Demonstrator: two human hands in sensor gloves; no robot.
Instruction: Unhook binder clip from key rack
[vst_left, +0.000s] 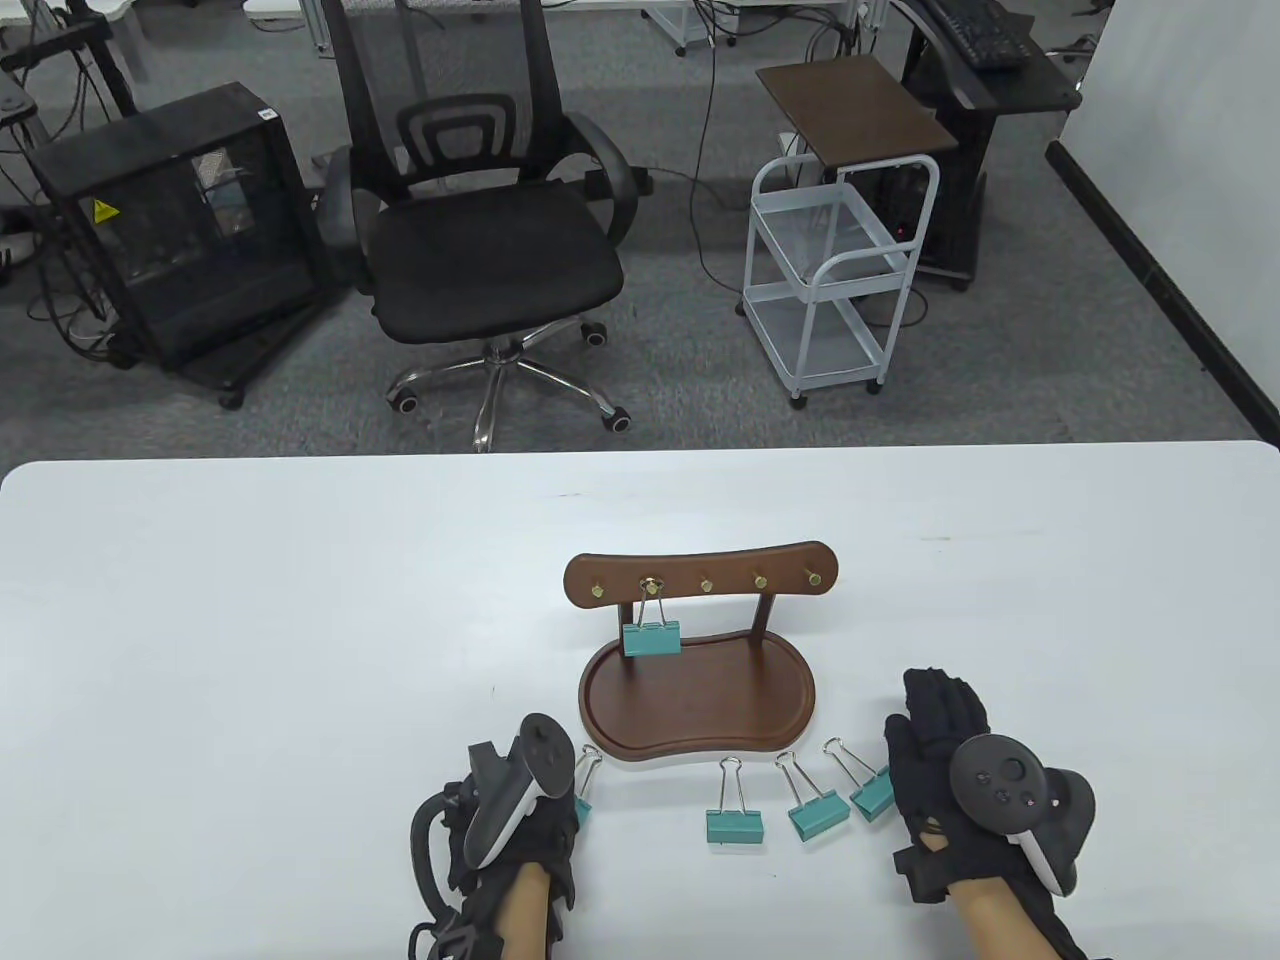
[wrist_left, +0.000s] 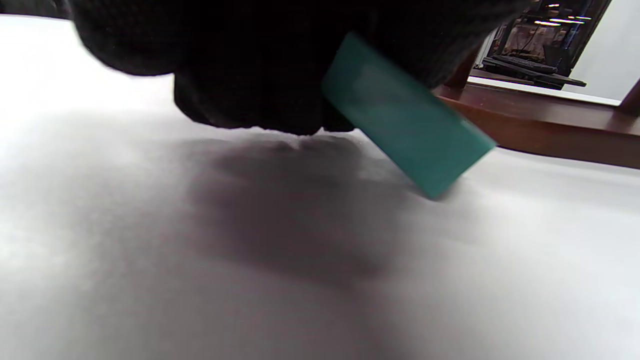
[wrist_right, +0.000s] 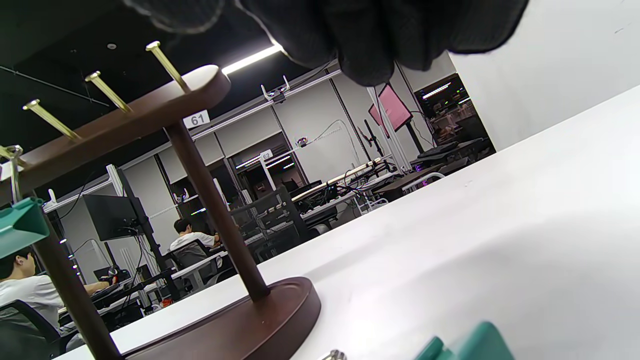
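Your left hand (vst_left: 520, 800), lower left, holds a teal metal binder clip (wrist_left: 407, 117) tilted, one corner on the white worktop (vst_left: 250, 650) | your right hand (vst_left: 945, 760), lower right, lies flat, fingers together | another teal clip (vst_left: 651, 638) hangs on the brown wooden key rack (vst_left: 700, 580), second hook from the left.

Overhead table view; low, close wrist views.
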